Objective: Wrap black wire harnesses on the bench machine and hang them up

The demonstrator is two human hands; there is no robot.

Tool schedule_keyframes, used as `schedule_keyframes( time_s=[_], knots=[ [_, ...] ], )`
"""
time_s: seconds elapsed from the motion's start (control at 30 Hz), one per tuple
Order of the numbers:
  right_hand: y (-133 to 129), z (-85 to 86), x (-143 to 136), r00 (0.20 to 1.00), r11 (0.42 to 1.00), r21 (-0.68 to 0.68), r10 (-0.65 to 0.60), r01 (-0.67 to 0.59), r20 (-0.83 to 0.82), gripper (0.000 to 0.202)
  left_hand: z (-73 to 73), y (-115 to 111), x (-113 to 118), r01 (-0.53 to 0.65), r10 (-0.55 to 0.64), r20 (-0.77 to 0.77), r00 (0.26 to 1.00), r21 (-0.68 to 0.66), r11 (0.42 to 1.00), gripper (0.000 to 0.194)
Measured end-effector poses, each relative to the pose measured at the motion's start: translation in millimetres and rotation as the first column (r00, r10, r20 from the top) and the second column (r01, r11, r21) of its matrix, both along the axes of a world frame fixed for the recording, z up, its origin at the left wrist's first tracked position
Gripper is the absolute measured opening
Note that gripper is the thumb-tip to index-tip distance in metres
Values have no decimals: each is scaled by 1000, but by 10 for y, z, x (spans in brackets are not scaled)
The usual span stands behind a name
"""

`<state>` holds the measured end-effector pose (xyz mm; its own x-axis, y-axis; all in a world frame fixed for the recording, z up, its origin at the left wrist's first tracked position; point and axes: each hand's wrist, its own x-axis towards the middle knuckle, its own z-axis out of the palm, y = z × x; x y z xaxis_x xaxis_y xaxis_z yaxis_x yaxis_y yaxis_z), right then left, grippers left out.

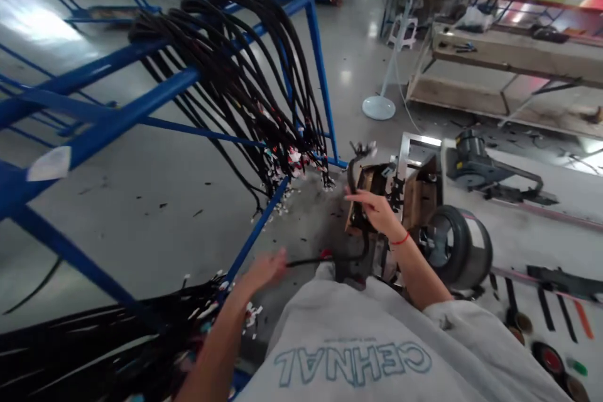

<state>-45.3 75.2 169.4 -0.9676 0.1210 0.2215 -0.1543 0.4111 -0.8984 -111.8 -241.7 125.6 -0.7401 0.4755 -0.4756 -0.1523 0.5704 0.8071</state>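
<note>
A black wire harness runs in a bent line between my two hands. My left hand, smeared by motion, is closed around one stretch of it, low in front of my body. Further right, my right hand grips the same harness near its upper end, with the index finger stretched out. The harness end with its small connectors sticks up beyond those fingers. Behind the right hand is an open cardboard box.
Bundled black harnesses hang over a blue metal rack, and more cables lie at lower left. At right, a bench bears a tape roll and a machine. A fan stands beyond.
</note>
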Motion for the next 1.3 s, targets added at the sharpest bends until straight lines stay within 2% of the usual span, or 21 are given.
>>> schedule_keyframes(
  time_s=[0.03, 0.1, 0.17, 0.2, 0.23, 0.3, 0.33, 0.4, 0.43, 0.5, 0.6, 0.67, 0.7, 0.8, 0.83, 0.87, 0.9, 1.0, 1.1, 1.2, 1.3],
  knots=[
    [-98, 13, 117, 1000, 999, -33, 25, -24, 19, 53, 63, 371, -63, 17, -22, 197, 980, 27, 999, 40],
    [-327, -10, 355, 995, 994, -89, 66, -59, 69, 52, 288, 1179, -205, -90, -60, 436, 898, 316, 945, 33],
    [-497, -54, 564, 985, 986, -129, 124, -108, 121, 43, 569, 1913, -318, -197, -201, 529, 825, 602, 774, 34],
    [-527, -66, 646, 981, 983, -150, 131, -110, 140, 36, 699, 2199, -347, -233, -241, 542, 805, 662, 712, 33],
    [-511, -63, 706, 983, 981, -182, 94, -65, 155, 28, 805, 2413, -349, -230, -304, 554, 775, 695, 681, 30],
    [-344, 3, 752, 979, 938, -307, -114, 163, 170, 14, 916, 2609, -275, -154, -429, 553, 714, 722, 674, 25],
    [-208, 72, 739, 954, 864, -407, -245, 296, 173, 13, 915, 2601, -211, -86, -497, 546, 674, 726, 682, 24],
    [100, 267, 651, 887, 649, -620, -421, 441, 190, 24, 821, 2440, -82, 73, -624, 530, 574, 726, 684, 28],
    [239, 379, 586, 867, 553, -704, -461, 446, 188, 28, 748, 2326, -41, 159, -682, 527, 507, 721, 675, 32],
    [420, 584, 433, 835, 417, -812, -531, 409, 149, 30, 608, 2128, -36, 295, -764, 535, 362, 711, 638, 37],
    [388, 740, 190, 779, 319, -885, -623, 340, 75, 20, 511, 2095, -147, 363, -801, 555, 225, 715, 598, 39],
    [245, 732, 42, 750, 282, -902, -658, 327, 66, 16, 516, 2228, -185, 369, -813, 531, 239, 725, 581, 39],
    [180, 708, -18, 724, 259, -902, -685, 346, 81, 16, 525, 2301, -176, 387, -820, 494, 289, 723, 572, 40],
    [130, 625, -94, 571, 151, -881, -807, 448, 152, 21, 534, 2393, -105, 504, -787, 262, 559, 646, 573, 40],
    [163, 607, -73, 525, 108, -880, -833, 462, 173, 22, 526, 2365, -102, 555, -773, 180, 609, 599, 577, 40],
    [208, 594, -29, 494, 65, -887, -848, 457, 192, 23, 514, 2313, -124, 608, -779, 133, 613, 550, 572, 40],
    [252, 580, 30, 482, 22, -901, -850, 434, 212, 23, 499, 2245, -175, 664, -810, 133, 572, 505, 552, 41],
    [248, 472, 221, 487, -128, -935, -826, 330, 285, 23, 457, 2020, -457, 801, -897, 300, 326, 416, 430, 49],
    [-67, 167, 300, 462, -292, -908, -789, 300, 406, 21, 418, 1841, -790, 900, -873, 467, 140, 308, 309, 54],
    [-444, -241, 341, 418, -395, -867, -763, 303, 493, 22, 357, 1707, -1044, 955, -802, 597, 12, 231, 187, 56],
    [-453, -525, 491, 308, -450, -849, -795, 279, 523, 23, 255, 1658, -1164, 960, -825, 566, -15, 239, 146, 54]
  ],
)
